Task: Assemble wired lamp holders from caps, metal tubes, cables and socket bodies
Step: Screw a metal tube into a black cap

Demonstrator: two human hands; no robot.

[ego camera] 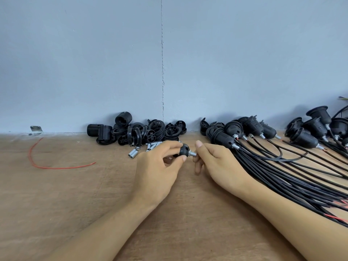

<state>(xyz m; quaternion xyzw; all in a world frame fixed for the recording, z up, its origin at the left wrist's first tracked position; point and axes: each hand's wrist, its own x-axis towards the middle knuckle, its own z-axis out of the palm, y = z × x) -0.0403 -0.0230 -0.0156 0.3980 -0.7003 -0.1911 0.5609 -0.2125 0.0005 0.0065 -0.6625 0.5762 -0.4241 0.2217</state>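
Black domed plastic cap (183, 150), pinched steady by the left grip (156, 166), lets the right grip (216, 161) pinch and seemingly thread the silver metal tube (193, 153).

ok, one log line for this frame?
phase: joining tube to cap | left hand: holds black cap | right hand: pinches metal tube | wired holders: piled at right
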